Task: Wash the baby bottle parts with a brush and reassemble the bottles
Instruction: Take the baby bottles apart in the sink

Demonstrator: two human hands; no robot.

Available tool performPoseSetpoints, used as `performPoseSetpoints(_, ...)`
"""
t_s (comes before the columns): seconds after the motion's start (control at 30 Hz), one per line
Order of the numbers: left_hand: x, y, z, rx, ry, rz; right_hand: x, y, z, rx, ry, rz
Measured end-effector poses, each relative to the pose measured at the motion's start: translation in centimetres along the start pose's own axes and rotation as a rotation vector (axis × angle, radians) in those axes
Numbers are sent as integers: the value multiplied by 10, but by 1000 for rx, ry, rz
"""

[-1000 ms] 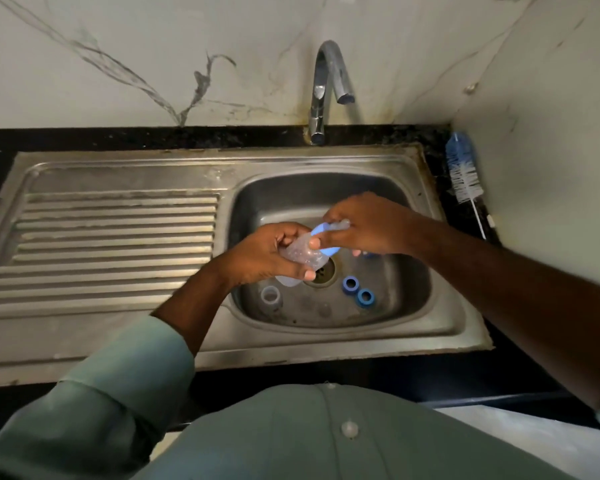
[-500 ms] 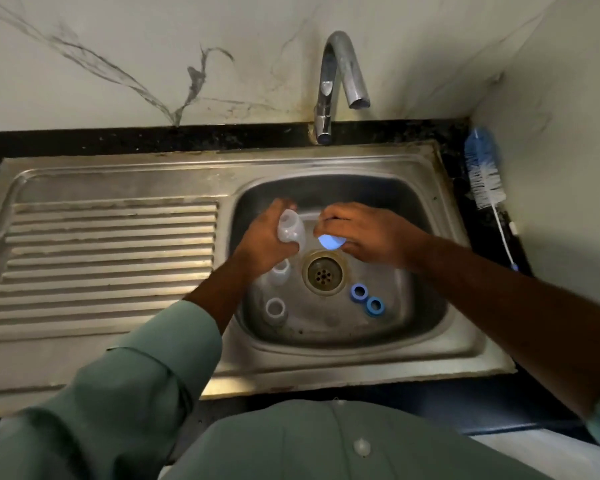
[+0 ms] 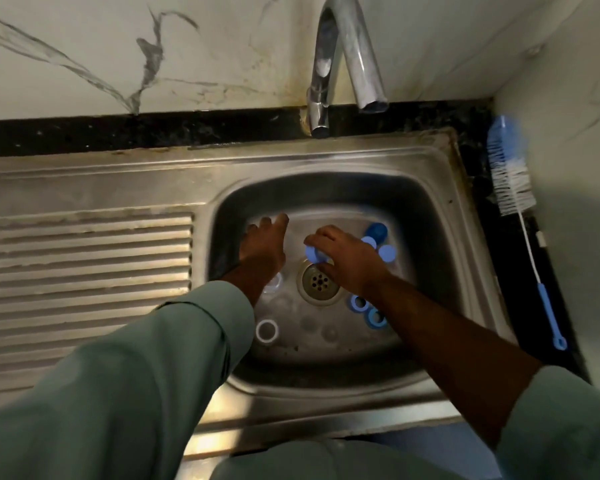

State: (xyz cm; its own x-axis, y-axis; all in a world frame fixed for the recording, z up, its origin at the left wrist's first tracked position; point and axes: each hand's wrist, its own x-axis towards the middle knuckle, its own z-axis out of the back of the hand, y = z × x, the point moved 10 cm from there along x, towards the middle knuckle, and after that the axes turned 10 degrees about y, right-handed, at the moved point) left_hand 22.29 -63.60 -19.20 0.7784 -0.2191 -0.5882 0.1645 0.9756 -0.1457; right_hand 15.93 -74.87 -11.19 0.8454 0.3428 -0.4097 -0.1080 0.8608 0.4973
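Note:
My right hand (image 3: 349, 263) hovers over the sink basin (image 3: 440, 237) and pinches a small light-blue bottle part (image 3: 313, 254) just above the drain (image 3: 319, 280). Stretched toward the basin's back left, my left hand (image 3: 265, 242) has straight fingers and holds nothing I can see. A clear bottle piece (image 3: 273, 283) lies partly under my left wrist. On the basin floor sit a clear ring (image 3: 266, 331), two blue rings (image 3: 359, 303) and blue caps (image 3: 377, 232) behind my right hand. The bottle brush (image 3: 510, 174) lies on the dark counter to the right.
The faucet (image 3: 340, 64) arches over the back of the basin, with no water running. A ribbed steel draining board (image 3: 84, 271) fills the left side. A marble wall rises behind and another stands close on the right, beside the brush.
My left hand has let go of the clear bottle and reached toward the basin's back with straight fingers. My right hand has dropped lower, still pinching the blue part. The camera has moved closer.

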Motion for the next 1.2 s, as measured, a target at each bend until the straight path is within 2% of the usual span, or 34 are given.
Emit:
performPoseSetpoints(0.1,9,3,-13,-9,98,38,2,-5,-10,-16,16,-32)
performPoseSetpoints(0.3,12,4,-21,5,128,57,-1,-17,-17,-23,-18,-61)
performPoseSetpoints(0.5,-2,5,-14,-18,121,-26,-18,-19,-15,21,-38,-86)
performPoseSetpoints(0.6,-19,3,4,7,28,-23,-30,-17,-10,110,-71,-86)
performPoseSetpoints(0.67,-43,-3,31,-15,-167,-54,-42,-16,-1,261,-130,-94)
performPoseSetpoints(0.73,-80,-10,59,-281,-377,-144,-55,-13,7,379,-181,-95)
performPoseSetpoints(0.77,-95,-7,63,-561,-375,-178,-60,-9,11,427,-216,-77)
performPoseSetpoints(0.8,-109,-8,55,-895,-257,-176,-68,-5,16,490,-255,-63)
performPoseSetpoints(0.87,-137,-33,22,-1363,156,-177,-87,5,25,631,-337,-44)
performPoseSetpoints(0.9,-153,-45,16,-1460,276,-222,-96,12,30,674,-376,-17)
performPoseSetpoints(0.93,-163,-51,15,-1523,314,-276,-104,19,34,695,-407,16)
performPoseSetpoints(1.03,-182,-48,23,-1638,235,-355,-129,39,46,712,-482,157)
performPoseSetpoints(1.13,-200,-54,25,-1647,231,-375,-140,44,45,870,-402,190)
performPoseSetpoints(1.2,-210,-58,29,-1625,191,-385,-150,50,48,811,-377,167)
